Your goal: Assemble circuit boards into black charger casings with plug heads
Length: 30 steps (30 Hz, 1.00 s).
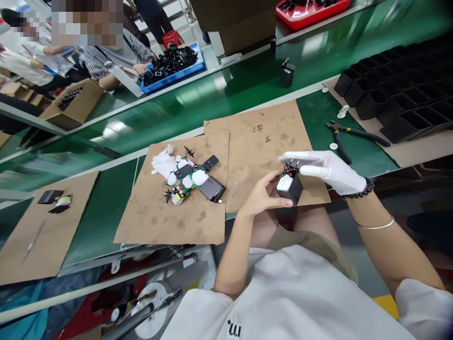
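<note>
My bare left hand [261, 194] is wrapped around an open black plastic case [292, 190], held up over the near edge of the work table. White material [284, 181] fills the case's opening. At its top, my right hand [323, 171], in a white glove, has thumb and fingers closed about a small black pronged plug cap [292, 163], with wires running beneath it. To the left, a cardboard sheet [170, 222] bears green circuit boards with white round pads [200, 178], black pronged caps [211, 163], another black case [212, 190] and a crumpled white glove [163, 161].
Pliers [339, 137] lie right of the cardboard, near several empty black cases [375, 99]. An assembled black case [287, 73] stands on the green conveyor belt [240, 85]. Beyond are a blue tray [171, 68], a red tray [311, 19] and co-workers.
</note>
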Tool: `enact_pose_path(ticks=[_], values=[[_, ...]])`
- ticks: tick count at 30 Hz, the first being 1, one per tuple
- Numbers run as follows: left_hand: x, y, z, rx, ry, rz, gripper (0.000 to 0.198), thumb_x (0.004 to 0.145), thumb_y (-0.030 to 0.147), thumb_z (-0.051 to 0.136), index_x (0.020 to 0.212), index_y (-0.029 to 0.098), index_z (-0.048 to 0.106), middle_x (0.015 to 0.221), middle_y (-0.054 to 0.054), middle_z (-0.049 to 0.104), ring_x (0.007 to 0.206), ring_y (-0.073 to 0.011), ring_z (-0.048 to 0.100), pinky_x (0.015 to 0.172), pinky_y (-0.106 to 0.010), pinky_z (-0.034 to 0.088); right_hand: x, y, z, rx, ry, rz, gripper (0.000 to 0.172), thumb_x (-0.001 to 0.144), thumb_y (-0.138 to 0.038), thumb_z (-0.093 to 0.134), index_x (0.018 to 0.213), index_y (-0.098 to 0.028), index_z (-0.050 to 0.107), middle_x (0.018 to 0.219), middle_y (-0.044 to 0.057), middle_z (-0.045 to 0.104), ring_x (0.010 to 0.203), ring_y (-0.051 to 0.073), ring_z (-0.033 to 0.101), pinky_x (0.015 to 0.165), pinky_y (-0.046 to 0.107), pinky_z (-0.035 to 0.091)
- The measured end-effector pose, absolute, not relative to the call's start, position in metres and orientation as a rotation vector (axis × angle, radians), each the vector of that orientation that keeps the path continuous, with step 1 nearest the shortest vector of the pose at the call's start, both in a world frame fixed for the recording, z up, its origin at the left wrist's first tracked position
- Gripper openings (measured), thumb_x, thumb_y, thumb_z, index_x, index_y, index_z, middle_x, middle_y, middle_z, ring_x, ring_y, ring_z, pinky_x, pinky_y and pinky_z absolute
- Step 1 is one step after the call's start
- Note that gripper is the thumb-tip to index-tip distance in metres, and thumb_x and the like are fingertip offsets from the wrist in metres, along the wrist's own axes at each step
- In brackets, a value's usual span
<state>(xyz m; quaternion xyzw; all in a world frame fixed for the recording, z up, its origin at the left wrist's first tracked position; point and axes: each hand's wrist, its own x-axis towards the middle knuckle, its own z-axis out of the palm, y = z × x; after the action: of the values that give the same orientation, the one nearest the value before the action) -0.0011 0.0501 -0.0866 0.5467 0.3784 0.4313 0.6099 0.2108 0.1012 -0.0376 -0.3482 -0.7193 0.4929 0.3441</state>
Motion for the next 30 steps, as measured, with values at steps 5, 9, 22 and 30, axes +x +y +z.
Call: enact_pose_path(ticks=[5,9,22,30], values=[[-0.007,0.049,-0.082,1.193,0.786,0.997,0.089,0.045,0.065,0.094,0.119,0.022,0.069,0.122,-0.012,0.073,0.118,-0.0338,0.068,0.101,-0.047,0.055,0.207,0.09,-0.04,-0.984,-1.656,1.409,0.037,0.08,-0.041,0.08,0.114,-0.029,0.078,0.118,0.001,0.077,0.111,0.027,0.074,0.101,0.04,0.061],[0.007,0.049,-0.084,1.457,1.13,1.223,0.067,0.058,0.044,0.095,0.114,0.02,0.066,0.115,-0.01,0.068,0.108,-0.0269,0.067,0.097,-0.042,0.054,0.203,0.077,-0.035,-1.111,-1.779,1.029,0.028,0.083,-0.033,0.076,0.11,-0.026,0.08,0.111,0.002,0.079,0.103,0.026,0.076,0.095,0.037,0.062],[0.042,0.029,-0.105,1.934,1.64,1.45,0.043,0.085,0.031,0.072,0.122,0.02,0.053,0.108,-0.01,0.063,0.097,-0.0257,0.06,0.083,-0.04,0.052,0.169,0.036,-0.046,-1.475,-1.964,-0.042,0.023,0.093,-0.037,0.066,0.1,-0.019,0.079,0.091,0.007,0.08,0.077,0.024,0.075,0.063,0.033,0.052],[0.043,0.031,-0.102,1.694,1.709,1.469,0.035,0.083,0.026,0.071,0.111,0.021,0.053,0.103,-0.008,0.062,0.094,-0.0253,0.061,0.083,-0.04,0.052,0.154,0.034,-0.048,-1.451,-1.999,-0.06,0.021,0.096,-0.031,0.062,0.109,-0.022,0.076,0.103,0.006,0.08,0.088,0.024,0.076,0.07,0.033,0.059]])
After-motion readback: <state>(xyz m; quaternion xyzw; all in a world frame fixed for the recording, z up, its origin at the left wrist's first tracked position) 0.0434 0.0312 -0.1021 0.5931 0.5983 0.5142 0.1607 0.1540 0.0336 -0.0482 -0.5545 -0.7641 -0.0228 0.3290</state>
